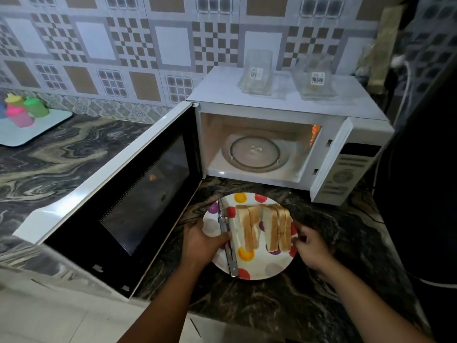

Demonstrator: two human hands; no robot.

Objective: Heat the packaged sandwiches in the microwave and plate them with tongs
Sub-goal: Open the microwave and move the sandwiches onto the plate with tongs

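While the microwave [284, 144] stands with its door [118, 201] swung wide to the left, its glass turntable [254, 154] sits bare inside and an orange glow shows at the right wall of the cavity. On the dark marbled surface [333, 231] just in front of it rests a white plate [272, 268] with coloured dots. Two sandwiches [264, 226] lie on that plate side by side, cut faces up, touching one another near the plate's middle. A pair of metal tongs [228, 243] lies along the plate's left part, its hinged end hanging over the near rim.

The left hand [202, 241] grips the plate's left edge, thumb laid over the tongs, so it holds plate and tongs together. The right hand [309, 243] sits at the right rim beside the right sandwich, fingers curled narrow; I cannot tell whether they pinch the rim or only touch it.

On top of the microwave stand two clear plastic sandwich packages [257, 73], each with a barcode label, both looking empty. Far to the left, a pale tray [44, 127] on the surface carries a few small bottles [22, 112] in pink, green and yellow. Patterned tiles [123, 45] cover the wall behind. A white cable [405, 78] runs down at the right, next to a dark tall shape I cannot make out.
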